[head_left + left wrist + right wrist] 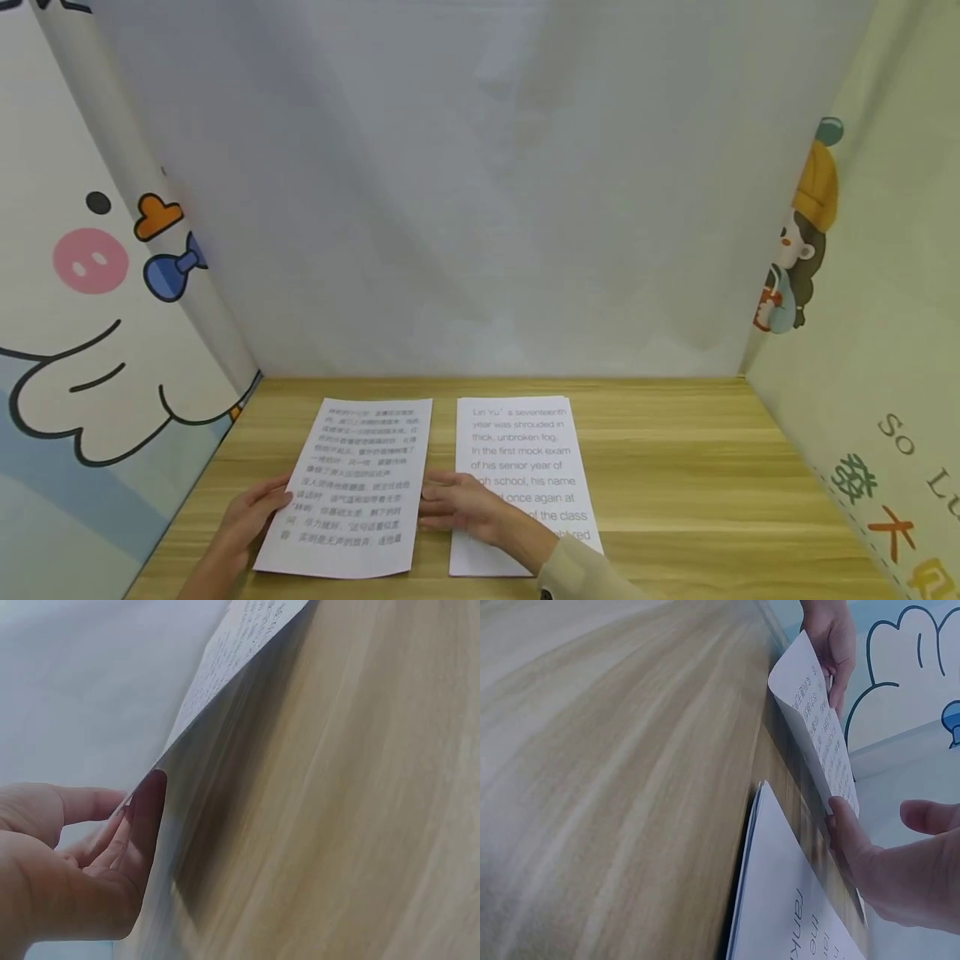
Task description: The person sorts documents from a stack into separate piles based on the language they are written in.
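Note:
A white sheet of paper (352, 492) printed with Chinese characters is held above the wooden table at the left, its near edge bowed. My left hand (255, 510) pinches its left edge, with the thumb on one face and the fingers behind, as the left wrist view shows. At the sheet's right edge is my right hand (468, 504), its fingers touching the paper (817, 727) while one digit stands apart from it. A stack of sheets (517, 450) with large English print lies flat on the table, partly covered by my right hand and forearm.
Light wood tabletop (675, 483) extends right of the stack. A pale grey wall (480, 192) stands behind the table. Panels with cartoon prints flank it at the left (90, 350) and right (847, 350).

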A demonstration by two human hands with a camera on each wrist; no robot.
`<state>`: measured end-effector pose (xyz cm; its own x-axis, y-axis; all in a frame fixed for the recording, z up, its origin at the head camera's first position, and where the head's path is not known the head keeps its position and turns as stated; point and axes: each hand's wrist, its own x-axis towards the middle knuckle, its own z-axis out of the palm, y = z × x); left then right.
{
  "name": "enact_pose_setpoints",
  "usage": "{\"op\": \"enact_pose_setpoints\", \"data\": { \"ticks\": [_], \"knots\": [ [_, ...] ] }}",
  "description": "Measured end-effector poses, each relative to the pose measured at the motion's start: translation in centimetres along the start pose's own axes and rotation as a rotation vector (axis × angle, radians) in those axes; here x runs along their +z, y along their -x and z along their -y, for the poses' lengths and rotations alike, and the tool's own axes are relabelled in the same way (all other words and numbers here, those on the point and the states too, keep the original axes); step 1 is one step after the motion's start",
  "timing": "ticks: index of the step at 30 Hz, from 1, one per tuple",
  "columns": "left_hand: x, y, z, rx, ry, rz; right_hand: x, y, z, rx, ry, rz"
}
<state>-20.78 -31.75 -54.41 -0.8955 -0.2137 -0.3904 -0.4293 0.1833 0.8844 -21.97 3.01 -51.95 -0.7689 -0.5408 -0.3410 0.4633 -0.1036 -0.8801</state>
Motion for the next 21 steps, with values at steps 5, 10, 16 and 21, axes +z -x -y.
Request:
{"op": "enact_pose_setpoints", "data": {
  "ticks": [5,10,16,21],
  "knots": [
    [-0.4,0.0,0.2,0.004,-0.02,-0.009,0.1,-0.1,-0.1,0.008,0.009,-0.007],
    [-0.8,0.0,0.3,0.007,-0.078,-0.05,-0.2,-0.1,-0.5,0.012,0.015,-0.02],
    [-0.7,0.9,-0.4,0.087,-0.221,-0.201,-1.3,1.2,-0.5,-0.01,0.061,-0.021],
    [1.4,1.7,-2.6,0.162,-0.223,-0.207,-3.6,3.1,0.5,-0.013,0.084,-0.042]
  ]
}}
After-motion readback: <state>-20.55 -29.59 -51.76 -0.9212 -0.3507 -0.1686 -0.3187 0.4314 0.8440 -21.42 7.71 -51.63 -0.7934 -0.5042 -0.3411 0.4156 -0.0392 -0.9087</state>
